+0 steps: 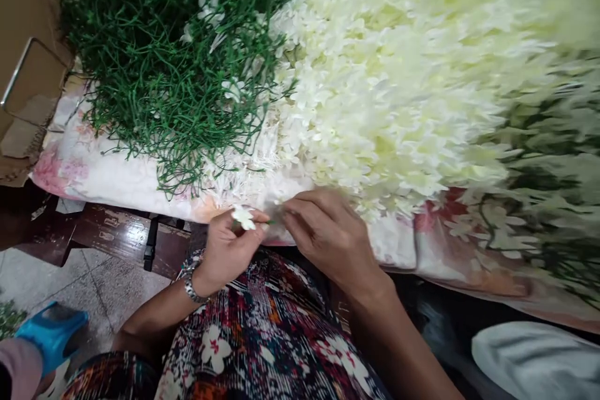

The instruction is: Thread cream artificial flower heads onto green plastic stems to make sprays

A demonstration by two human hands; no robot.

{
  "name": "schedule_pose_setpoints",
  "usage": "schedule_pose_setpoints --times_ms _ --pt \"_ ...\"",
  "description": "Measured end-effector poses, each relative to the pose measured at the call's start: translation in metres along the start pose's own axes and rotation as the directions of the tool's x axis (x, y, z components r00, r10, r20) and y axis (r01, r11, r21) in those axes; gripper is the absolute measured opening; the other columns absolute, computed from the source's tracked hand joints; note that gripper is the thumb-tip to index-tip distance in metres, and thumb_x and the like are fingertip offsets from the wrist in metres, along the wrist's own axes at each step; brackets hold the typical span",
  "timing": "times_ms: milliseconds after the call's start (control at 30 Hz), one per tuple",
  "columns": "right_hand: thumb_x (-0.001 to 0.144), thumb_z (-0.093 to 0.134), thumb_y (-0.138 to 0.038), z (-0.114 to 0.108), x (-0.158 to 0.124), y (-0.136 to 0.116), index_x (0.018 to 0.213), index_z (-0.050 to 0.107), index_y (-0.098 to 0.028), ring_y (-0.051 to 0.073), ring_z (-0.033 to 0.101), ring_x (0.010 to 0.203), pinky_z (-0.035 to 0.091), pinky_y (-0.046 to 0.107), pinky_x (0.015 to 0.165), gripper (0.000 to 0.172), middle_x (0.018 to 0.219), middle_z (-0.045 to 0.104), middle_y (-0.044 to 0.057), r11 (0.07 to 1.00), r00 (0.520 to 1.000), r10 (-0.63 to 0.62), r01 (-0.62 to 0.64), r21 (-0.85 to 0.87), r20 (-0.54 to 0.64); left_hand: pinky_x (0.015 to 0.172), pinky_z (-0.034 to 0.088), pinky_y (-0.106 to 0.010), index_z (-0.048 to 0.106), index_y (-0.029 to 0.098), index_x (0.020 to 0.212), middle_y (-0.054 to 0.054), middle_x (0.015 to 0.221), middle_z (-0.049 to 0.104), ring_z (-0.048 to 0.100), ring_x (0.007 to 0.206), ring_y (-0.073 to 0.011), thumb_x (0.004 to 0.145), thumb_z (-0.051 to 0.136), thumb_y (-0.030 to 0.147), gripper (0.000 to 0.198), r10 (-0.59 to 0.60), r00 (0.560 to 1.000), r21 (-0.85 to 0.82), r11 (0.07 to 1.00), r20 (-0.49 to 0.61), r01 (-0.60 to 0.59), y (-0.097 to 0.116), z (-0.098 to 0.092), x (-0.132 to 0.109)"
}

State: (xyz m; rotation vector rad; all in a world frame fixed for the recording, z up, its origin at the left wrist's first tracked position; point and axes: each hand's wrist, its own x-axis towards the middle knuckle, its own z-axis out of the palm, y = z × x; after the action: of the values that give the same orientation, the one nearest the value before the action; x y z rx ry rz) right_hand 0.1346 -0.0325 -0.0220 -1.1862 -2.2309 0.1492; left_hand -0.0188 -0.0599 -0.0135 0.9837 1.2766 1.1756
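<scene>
Left hand pinched a small white fabric flower; right hand, fingers pressed together, touched its thin green stem. Behind lay wiry green stems and a soft heap of cream petals on floral cloth.

A small white flower with pale, slightly splayed petals (its thin green stem juts sideways toward the right) sits pinched at the fingertips of the left hand, just off the bench edge, while the right hand pinches the stem's far end.
</scene>
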Motion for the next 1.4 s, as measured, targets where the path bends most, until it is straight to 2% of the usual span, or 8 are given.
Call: schedule_pose_setpoints --times_ms 133,267,433,533,867,1033,1233,1400 --pt "0.072 0.054 -0.014 0.000 -0.003 0.000 0.083 0.055 -0.016 0.017 0.053 0.075 0.045 0.030 0.070 0.011 0.077 0.057 0.007 1.000 1.000 -0.009 0.009 0.005 -0.006 0.054 0.041 -0.021 0.057 0.015 0.067 0.000 0.061 0.055 0.047 0.055 -0.0082 0.070 0.048 0.015 0.009 0.039 0.962 0.116 0.991 0.270 -0.073 -0.002 0.007 -0.004" --pt "0.073 0.053 -0.013 -0.001 -0.004 -0.001 0.083 0.056 -0.018 0.018 0.054 0.075 0.046 0.030 0.068 0.012 0.077 0.058 0.007 1.000 0.998 0.000 0.000 0.003 -0.062 0.053 0.040 -0.021 0.052 0.014 0.062 0.001 0.058 0.052 0.045 0.053 -0.0083 0.071 0.042 0.012 0.013 0.024 0.857 0.256 0.950 0.515 -0.180 0.000 0.009 -0.004" --pt "0.071 0.056 -0.011 -0.003 0.002 -0.002 0.086 0.056 -0.020 0.017 0.054 0.072 0.046 0.029 0.066 0.018 0.075 0.060 0.008 0.997 0.994 -0.065 0.062 -0.035 -0.091 0.054 0.041 -0.021 0.046 0.016 0.055 -0.001 0.057 0.053 0.048 0.054 -0.0099 0.063 0.043 0.004 0.015 0.074 0.746 0.253 0.915 0.661 -0.315 0.003 0.006 -0.005" --pt "0.069 0.057 -0.009 -0.002 0.007 -0.004 0.083 0.056 -0.019 0.017 0.056 0.070 0.045 0.028 0.065 0.017 0.072 0.061 0.008 0.991 0.988 -0.116 0.108 -0.073 -0.103 0.060 0.043 -0.021 0.049 0.016 0.060 -0.003 0.063 0.058 0.052 0.059 -0.0112 0.063 0.043 0.003 0.014 0.096 0.715 0.225 0.913 0.693 -0.340 0.001 0.004 -0.007" --pt "0.069 0.058 -0.011 0.002 0.017 -0.008 0.082 0.054 -0.018 0.015 0.056 0.069 0.047 0.027 0.064 0.015 0.072 0.060 0.005 0.980 0.986 -0.155 0.147 -0.135 -0.055 0.061 0.043 -0.020 0.053 0.013 0.066 -0.003 0.065 0.059 0.052 0.060 -0.0097 0.066 0.041 0.005 0.014 0.119 0.757 0.271 0.889 0.642 -0.369 0.003 -0.012 -0.006" --pt "0.070 0.056 -0.012 0.001 0.021 -0.007 0.084 0.052 -0.018 0.014 0.055 0.071 0.047 0.027 0.066 0.016 0.075 0.059 0.004 0.988 0.991 -0.128 0.123 -0.093 -0.049 0.057 0.041 -0.019 0.055 0.012 0.071 -0.003 0.065 0.058 0.050 0.057 -0.0081 0.068 0.043 0.006 0.015 0.183 0.807 0.175 0.927 0.561 -0.332 0.006 -0.020 -0.006" --pt "0.070 0.057 -0.009 -0.002 0.027 -0.004 0.084 0.053 -0.016 0.013 0.054 0.072 0.046 0.026 0.066 0.016 0.075 0.058 0.004 0.994 0.995 -0.091 0.089 -0.056 -0.033 0.054 0.040 -0.019 0.059 0.014 0.073 -0.001 0.064 0.057 0.049 0.056 -0.0074 0.072 0.052 0.013 0.007 0.093 0.966 0.104 0.987 0.242 -0.121 0.007 -0.037 -0.005" --pt "0.073 0.053 -0.011 0.000 0.037 -0.010 0.082 0.056 -0.014 0.014 0.051 0.073 0.044 0.026 0.067 0.010 0.075 0.058 0.005 0.994 0.992 -0.104 0.107 -0.030 0.075 0.053 0.040 -0.020 0.060 0.015 0.073 0.001 0.064 0.056 0.048 0.055 -0.0067 0.071 0.058 0.019 0.005 0.011 1.000 -0.026 1.000 -0.025 -0.012 0.002 -0.038 0.000"
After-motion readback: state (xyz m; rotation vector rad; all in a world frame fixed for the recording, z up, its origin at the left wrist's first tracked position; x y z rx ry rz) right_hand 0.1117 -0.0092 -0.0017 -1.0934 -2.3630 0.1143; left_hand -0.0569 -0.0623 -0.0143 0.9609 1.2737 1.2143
